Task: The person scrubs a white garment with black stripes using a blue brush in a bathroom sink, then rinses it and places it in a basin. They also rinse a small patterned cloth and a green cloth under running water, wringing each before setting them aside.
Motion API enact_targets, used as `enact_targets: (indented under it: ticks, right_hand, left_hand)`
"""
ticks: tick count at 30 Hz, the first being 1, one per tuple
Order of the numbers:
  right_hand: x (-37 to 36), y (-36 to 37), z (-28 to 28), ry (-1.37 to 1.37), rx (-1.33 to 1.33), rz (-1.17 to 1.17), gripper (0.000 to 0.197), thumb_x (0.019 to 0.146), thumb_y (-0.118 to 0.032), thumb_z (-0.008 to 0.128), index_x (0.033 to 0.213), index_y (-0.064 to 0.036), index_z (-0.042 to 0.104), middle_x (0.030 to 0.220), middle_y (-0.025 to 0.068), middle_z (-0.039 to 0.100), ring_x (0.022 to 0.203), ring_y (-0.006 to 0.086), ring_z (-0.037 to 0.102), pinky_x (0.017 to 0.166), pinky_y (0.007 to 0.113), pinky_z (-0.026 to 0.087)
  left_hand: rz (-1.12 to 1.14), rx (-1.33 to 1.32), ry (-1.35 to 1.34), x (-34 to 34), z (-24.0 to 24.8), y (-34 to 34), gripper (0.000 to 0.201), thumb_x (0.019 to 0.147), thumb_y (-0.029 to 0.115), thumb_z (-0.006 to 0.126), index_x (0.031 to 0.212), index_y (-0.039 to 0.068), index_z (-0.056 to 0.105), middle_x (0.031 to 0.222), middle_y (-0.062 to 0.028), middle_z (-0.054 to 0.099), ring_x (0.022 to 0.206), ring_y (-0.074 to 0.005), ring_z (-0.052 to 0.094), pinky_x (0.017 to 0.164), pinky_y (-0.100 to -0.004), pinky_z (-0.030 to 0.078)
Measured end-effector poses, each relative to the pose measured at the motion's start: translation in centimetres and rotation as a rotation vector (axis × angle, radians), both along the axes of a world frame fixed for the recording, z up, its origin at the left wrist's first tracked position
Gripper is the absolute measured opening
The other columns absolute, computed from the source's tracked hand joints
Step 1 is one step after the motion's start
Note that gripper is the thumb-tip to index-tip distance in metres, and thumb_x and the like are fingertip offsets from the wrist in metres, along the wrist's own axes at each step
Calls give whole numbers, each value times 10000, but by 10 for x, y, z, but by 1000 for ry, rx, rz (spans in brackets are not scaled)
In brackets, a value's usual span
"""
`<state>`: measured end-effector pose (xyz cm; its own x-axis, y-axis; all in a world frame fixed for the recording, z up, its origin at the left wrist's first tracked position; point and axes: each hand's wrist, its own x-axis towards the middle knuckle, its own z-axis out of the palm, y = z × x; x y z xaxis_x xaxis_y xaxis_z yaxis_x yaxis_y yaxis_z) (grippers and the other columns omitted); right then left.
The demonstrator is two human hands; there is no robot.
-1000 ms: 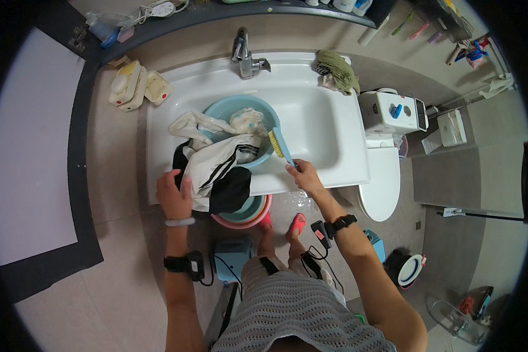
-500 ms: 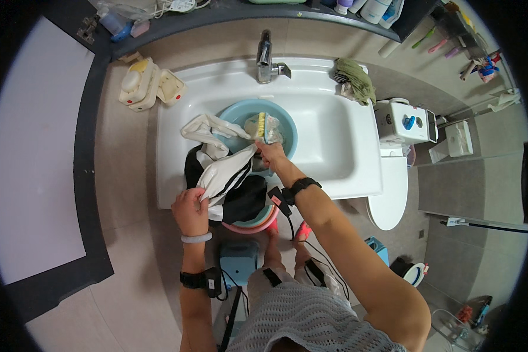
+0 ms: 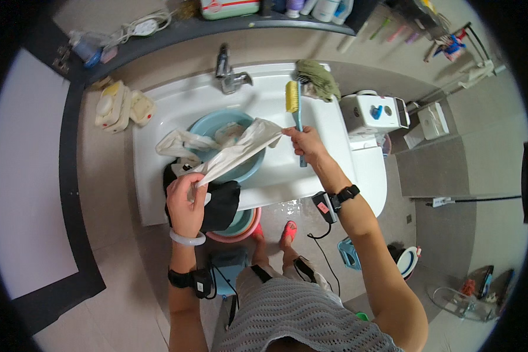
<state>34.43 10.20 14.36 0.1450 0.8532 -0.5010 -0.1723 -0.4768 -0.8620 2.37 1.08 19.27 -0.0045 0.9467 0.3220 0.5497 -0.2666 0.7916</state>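
Observation:
A black and white garment [image 3: 234,157] lies over the front left of the sink, one white sleeve-like part stretched taut between my hands. My left hand [image 3: 186,202] is closed on the near end of that white cloth. With my right hand [image 3: 306,144] I pinch its far end and also grip a scrubbing brush [image 3: 292,97] with yellow bristles and a blue handle, bristles pointing away from me. Beneath the cloth a blue basin [image 3: 208,120] sits in the white sink [image 3: 311,176], with some pale wet stuff inside that I cannot make out.
A chrome faucet [image 3: 232,79] rises behind the basin. A green cloth [image 3: 318,79] lies at the sink's back right corner, cream soap boxes [image 3: 114,108] at its left. Below the sink's front are stacked tubs [image 3: 240,230]; a toilet [image 3: 369,182] stands to the right.
My right hand has moved right, out of the basin, lifting the brush and drawing the white cloth out taut. My left hand keeps its hold. The whole view has shifted.

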Motion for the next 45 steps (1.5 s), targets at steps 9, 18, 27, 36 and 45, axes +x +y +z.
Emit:
enact_targets:
  ticks: [9, 18, 27, 36, 45]
  right_hand:
    - [132, -29, 43, -220, 136, -234, 125, 853, -130, 682, 795, -33, 629, 539, -53, 432, 409, 58, 349, 375, 237, 272]
    - [156, -162, -58, -270, -133, -330, 163, 869, -166, 689, 875, -11, 639, 570, -13, 507, 431, 75, 435, 375, 249, 327]
    - [121, -216, -83, -998, 118, -85, 402, 958, -305, 542, 1289, -77, 533, 760, 161, 658, 672, 303, 649, 623, 447, 489]
    - [41, -209, -94, -1261, 305, 872, 706, 839, -67, 504, 1483, -305, 334, 1061, 176, 601, 692, 313, 667, 542, 406, 541]
    - [176, -210, -70, -1593, 144, 623, 646, 875, -89, 509, 1462, -319, 371, 890, 149, 610, 561, 267, 636, 471, 374, 523]
  left_hand:
    - [-268, -2, 64, 112, -31, 39, 117, 835, 139, 647, 932, 75, 640, 894, -112, 663, 872, -339, 607, 808, -411, 427]
    - [-510, -62, 396, 138, -96, -12, 64, 787, 110, 652, 851, 110, 655, 865, -66, 661, 863, -264, 614, 866, -387, 395]
    - [-560, -29, 572, 123, -129, -44, 127, 701, 91, 721, 814, 132, 680, 865, -37, 633, 902, -229, 595, 899, -388, 386]
    - [-481, -10, 570, 125, -155, -62, 105, 714, 104, 699, 817, 107, 720, 910, -50, 612, 928, -265, 564, 918, -403, 392]
    - [-417, -25, 569, 97, -165, -69, 68, 747, 127, 669, 789, 123, 723, 860, -37, 609, 937, -235, 553, 903, -393, 379]
